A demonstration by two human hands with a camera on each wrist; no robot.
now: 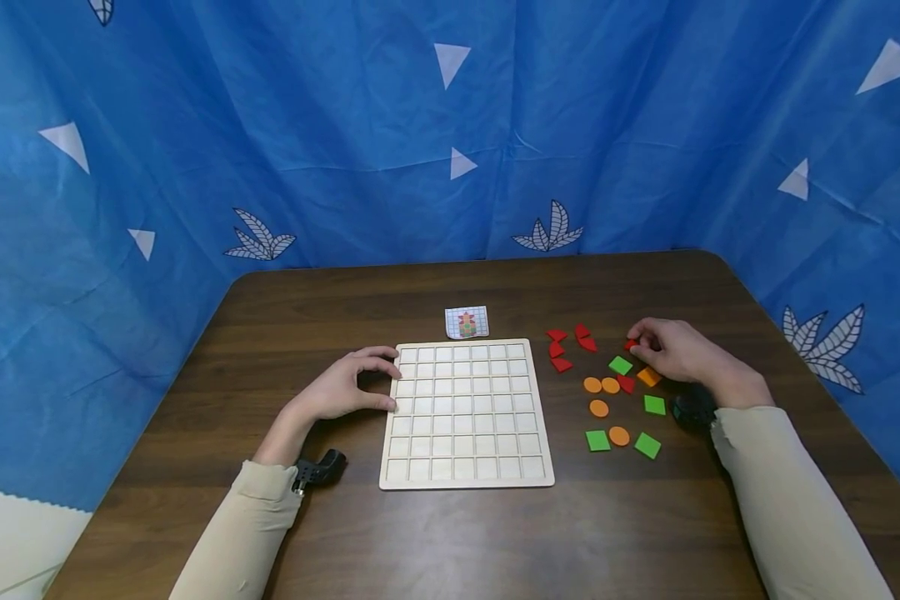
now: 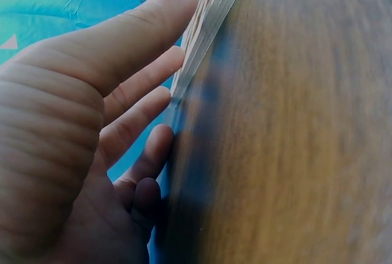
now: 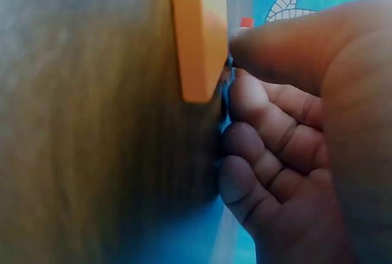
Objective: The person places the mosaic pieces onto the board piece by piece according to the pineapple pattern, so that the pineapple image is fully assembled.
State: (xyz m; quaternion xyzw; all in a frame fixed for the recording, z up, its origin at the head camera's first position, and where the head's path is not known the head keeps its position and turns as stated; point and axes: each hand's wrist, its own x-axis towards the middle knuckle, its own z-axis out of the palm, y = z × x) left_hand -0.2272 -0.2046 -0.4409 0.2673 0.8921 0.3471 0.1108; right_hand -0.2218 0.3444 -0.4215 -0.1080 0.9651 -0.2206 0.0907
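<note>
Left hand (image 1: 348,383): lay wide at the board's (image 1: 463,425) ten o'clock edge.
Right hand (image 1: 675,350): pinched a red piece (image 1: 631,343), two o'clock.
Pinch: probably wanted lightness.

Red tile (image 1: 630,344) partly hidden by R hand (image 1: 671,350) in head view; exact shape unclear. Pattern card (image 1: 467,323) detail too sm. to read. L wrist cam: tabletop (image 2: 306,129) blurred, wooden grid board (image 2: 211,31) cut off at top. R wrist cam: orange tile (image 3: 195,31) ditto. Beige sleeves (image 1: 795,500) cut off at btm. of head view.
</note>
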